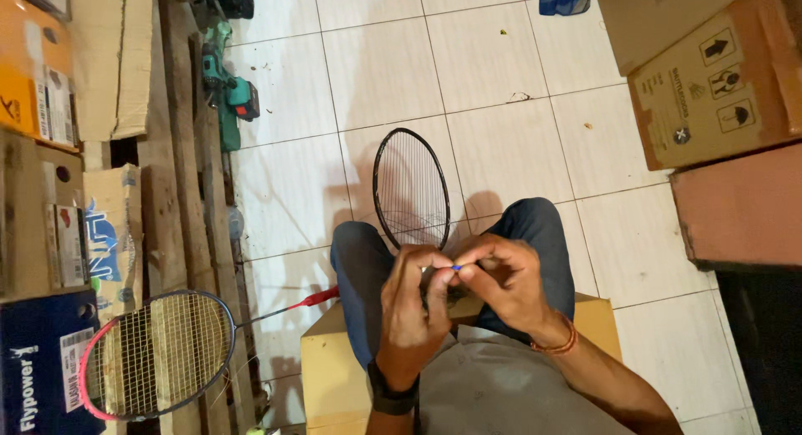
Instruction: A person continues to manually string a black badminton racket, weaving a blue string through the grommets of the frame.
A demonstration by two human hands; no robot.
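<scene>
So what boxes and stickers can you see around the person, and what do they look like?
Brown box: top right, square pale label with black arrow and umbrella pictures.
Orange box: top left, white sticker.
Dark blue box: bottom left, white lettering and sticker.
Plain tan box: under the person.

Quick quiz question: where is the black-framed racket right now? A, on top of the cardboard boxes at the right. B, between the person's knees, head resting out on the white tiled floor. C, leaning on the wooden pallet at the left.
B: the black-framed racket sticks out between the knees over the white tiled floor, while the left hand and right hand pinch something small and blue above its shaft.
</scene>
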